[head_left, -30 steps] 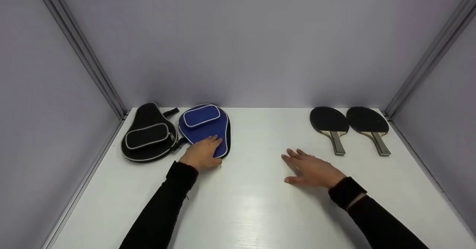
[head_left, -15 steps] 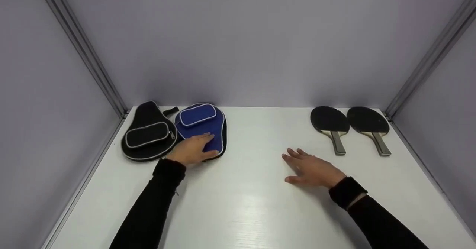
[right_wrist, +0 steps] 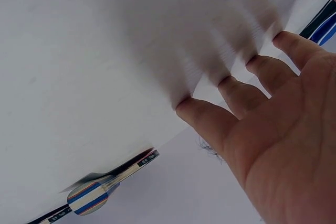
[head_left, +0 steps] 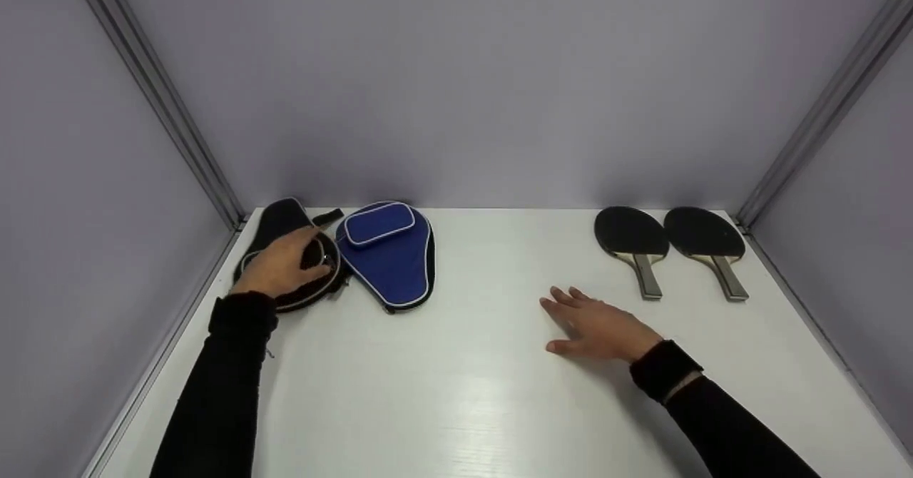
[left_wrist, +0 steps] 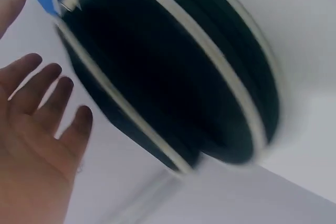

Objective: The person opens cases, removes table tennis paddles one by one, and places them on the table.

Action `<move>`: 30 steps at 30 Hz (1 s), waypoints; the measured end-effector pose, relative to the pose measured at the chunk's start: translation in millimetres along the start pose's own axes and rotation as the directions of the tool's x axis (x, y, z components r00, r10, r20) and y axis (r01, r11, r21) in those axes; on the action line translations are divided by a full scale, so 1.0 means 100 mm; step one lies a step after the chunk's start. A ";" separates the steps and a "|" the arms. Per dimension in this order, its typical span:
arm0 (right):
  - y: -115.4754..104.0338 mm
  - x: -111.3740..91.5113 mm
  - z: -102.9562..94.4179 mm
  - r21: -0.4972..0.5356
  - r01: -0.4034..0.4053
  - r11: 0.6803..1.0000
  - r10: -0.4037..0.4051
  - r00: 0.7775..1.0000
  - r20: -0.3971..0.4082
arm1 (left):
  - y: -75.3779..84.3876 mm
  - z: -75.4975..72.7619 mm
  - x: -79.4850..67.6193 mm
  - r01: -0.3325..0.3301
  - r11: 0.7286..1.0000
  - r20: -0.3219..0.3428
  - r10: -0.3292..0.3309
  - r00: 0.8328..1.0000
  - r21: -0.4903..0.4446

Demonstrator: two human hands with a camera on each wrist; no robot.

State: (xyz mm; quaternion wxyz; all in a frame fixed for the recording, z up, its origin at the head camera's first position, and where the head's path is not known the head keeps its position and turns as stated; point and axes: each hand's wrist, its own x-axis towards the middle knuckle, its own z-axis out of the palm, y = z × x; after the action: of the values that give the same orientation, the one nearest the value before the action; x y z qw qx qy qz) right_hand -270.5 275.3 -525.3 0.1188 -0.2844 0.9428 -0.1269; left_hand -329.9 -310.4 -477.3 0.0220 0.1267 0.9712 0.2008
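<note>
White table, read as a dial from its centre. Three o'clock: right hand, fingers spread, tips resting on the surface. Ten: left hand, fingers loosely extended, pinching nothing, over the black case; contact, I cannot tell. Eleven: blue case, just beside. One and two, toward the back: left paddle and right paddle, dark-faced. Risk, I judge: a low sweep by the left hand could catch the black strap and skew both cases.

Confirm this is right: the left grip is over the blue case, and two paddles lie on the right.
Not quite: the head view shows the left grip over the black case, not the blue case. Two paddles do lie on the right.
</note>
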 end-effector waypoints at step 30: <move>0.01 -0.02 0.01 0.022 -0.001 1.000 0.001 1.000 -0.003 | -0.30 -0.15 -0.20 0.019 0.993 -0.217 0.007 0.976 0.118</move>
State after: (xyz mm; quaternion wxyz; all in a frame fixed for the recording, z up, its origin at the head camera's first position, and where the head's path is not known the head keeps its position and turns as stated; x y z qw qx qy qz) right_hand -269.3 277.1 -526.6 0.1207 -0.2822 0.9417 -0.1376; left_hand -319.0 -348.0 -475.1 -0.0913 0.1021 0.9784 0.1548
